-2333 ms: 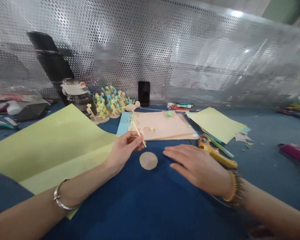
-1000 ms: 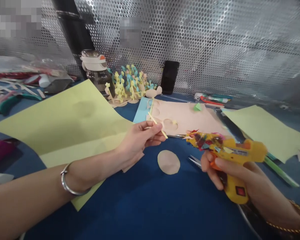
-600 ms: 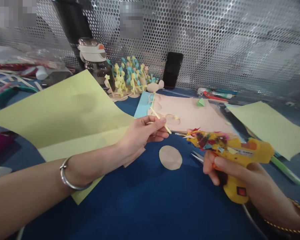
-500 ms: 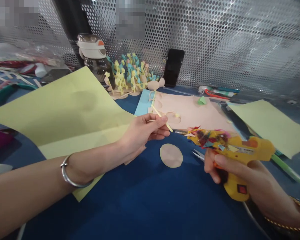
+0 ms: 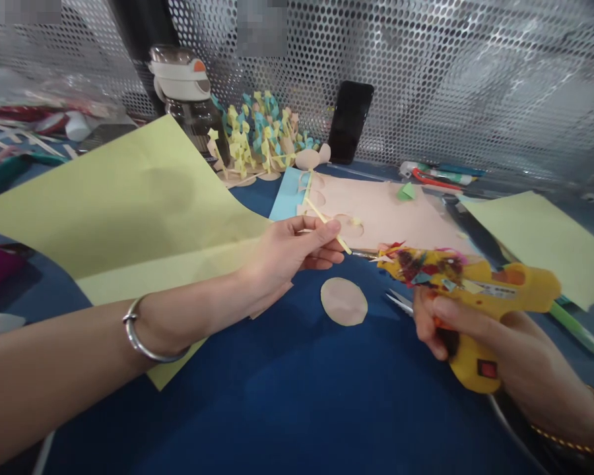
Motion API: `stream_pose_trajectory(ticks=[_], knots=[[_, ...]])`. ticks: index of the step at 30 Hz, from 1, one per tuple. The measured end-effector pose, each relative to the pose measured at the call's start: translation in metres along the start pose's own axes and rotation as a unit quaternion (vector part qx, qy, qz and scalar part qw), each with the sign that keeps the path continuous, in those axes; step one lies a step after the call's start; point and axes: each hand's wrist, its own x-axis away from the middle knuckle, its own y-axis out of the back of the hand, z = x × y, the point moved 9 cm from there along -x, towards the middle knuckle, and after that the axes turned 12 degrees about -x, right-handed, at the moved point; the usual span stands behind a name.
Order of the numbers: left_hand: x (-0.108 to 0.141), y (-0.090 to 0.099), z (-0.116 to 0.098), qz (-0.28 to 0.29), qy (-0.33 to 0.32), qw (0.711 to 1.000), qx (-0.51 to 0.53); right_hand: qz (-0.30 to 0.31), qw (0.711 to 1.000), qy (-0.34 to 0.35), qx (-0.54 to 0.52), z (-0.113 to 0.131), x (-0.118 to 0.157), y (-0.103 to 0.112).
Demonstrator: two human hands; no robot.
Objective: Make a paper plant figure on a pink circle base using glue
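Between thumb and fingers, my left hand (image 5: 297, 254) pinches a thin pale yellow strip (image 5: 344, 245), slanting down to the right. My right hand (image 5: 480, 330) grips a yellow glue gun (image 5: 475, 379), its body covered with colourful scraps. The gun's metal nozzle (image 5: 363, 254) points left, at or very near the strip's lower end; whether they touch I cannot tell. Below them a pale pink paper disc (image 5: 344, 301) lies on the blue table (image 5: 297, 409). Scissor-like metal tips (image 5: 398, 302) show beside my right fingers.
A large yellow-green sheet (image 5: 143, 204) lies at left. Behind are a bottle (image 5: 181, 82), small paper stars on stems (image 5: 262, 135), pink paper (image 5: 381, 204), and an upright phone (image 5: 350, 122). Another yellow-green sheet (image 5: 544, 231), pens (image 5: 440, 175) and a green strip (image 5: 579, 330) are at right.
The view has shifted slightly. The strip's lower end and the glue gun's nozzle are now closer together. Both hands keep their holds.
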Motion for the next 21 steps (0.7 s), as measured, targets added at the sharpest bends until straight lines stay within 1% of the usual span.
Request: stream_pose_trajectory(ticks=[10,18,21], knots=[[0.0007,0.0001,-0.0009,-0.003,0.003,1.0,-0.008,-0.009,1.0,-0.011,-0.002,-0.0026,0.0001,0.001],[0.0016,-0.001,-0.0016,0.004,-0.004,1.0,-0.005,0.035,0.999,-0.011,0.012,-0.0066,0.0012,-0.0003],[0.0018,-0.0007,-0.0018,0.002,-0.004,1.0,-0.01,0.038,0.999,-0.011,0.018,-0.0065,0.0016,-0.0007]])
